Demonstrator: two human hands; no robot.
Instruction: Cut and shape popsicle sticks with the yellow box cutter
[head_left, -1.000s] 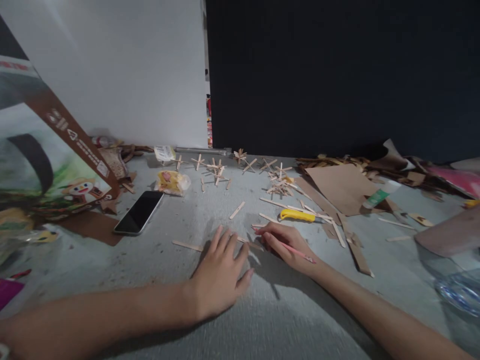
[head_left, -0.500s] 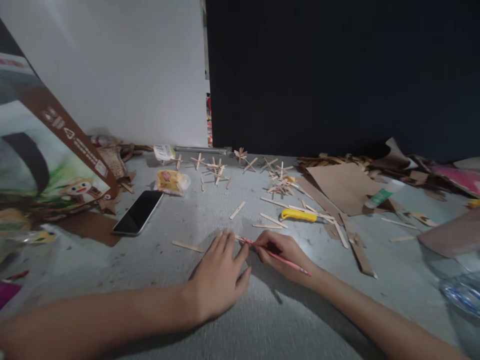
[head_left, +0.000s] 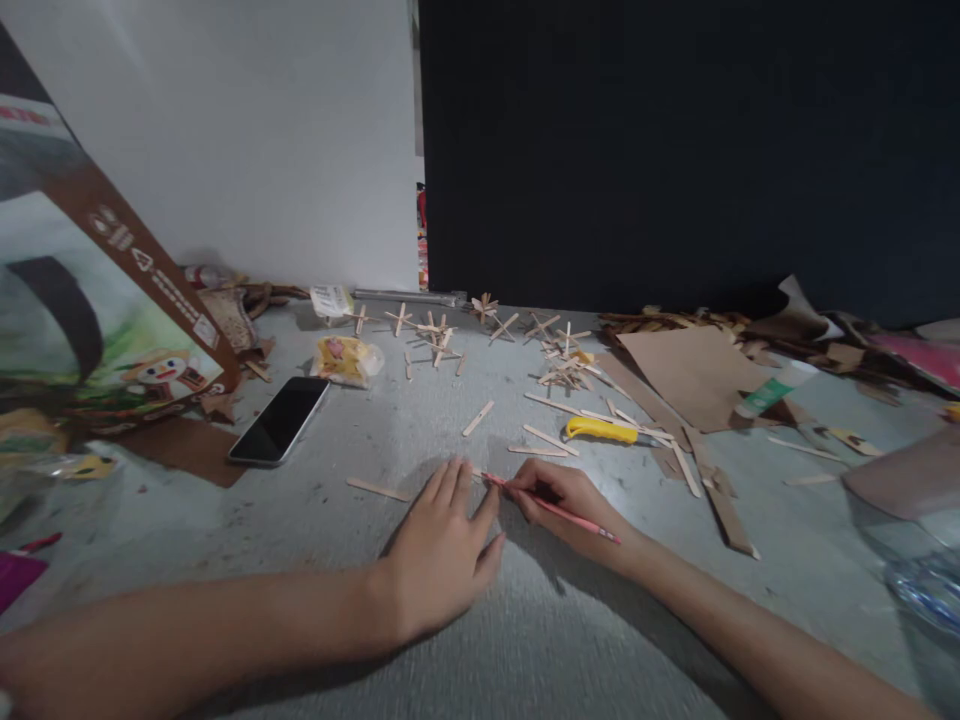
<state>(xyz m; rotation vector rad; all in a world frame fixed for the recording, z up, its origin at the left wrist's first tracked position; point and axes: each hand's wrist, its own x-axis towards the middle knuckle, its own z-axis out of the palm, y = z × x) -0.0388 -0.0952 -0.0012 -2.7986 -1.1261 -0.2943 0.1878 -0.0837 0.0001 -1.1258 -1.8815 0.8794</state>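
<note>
My left hand (head_left: 448,540) lies flat on the grey tabletop, fingers stretched out, over part of a wooden craft stick. The end of that stick (head_left: 477,472) shows just past the fingertips. Between the fingers of my right hand (head_left: 559,500) is a red pencil (head_left: 574,518), its tip close to the stick. Left of my left hand lies another craft stick (head_left: 375,489). Several loose sticks, such as this short one (head_left: 478,418), lie beyond my hands, beside a yellow utility knife (head_left: 600,430).
Crossed-stick pieces (head_left: 439,340) stand along the back. A phone (head_left: 281,420), a wrapped yellow snack (head_left: 345,360) and a large printed box (head_left: 97,300) are on the left. Cardboard (head_left: 682,370), a glue stick (head_left: 776,390) and a clear plastic container (head_left: 926,580) are on the right.
The view has shifted slightly. Both hands keep nearly the same place, and the pencil tip remains close to the stick.
</note>
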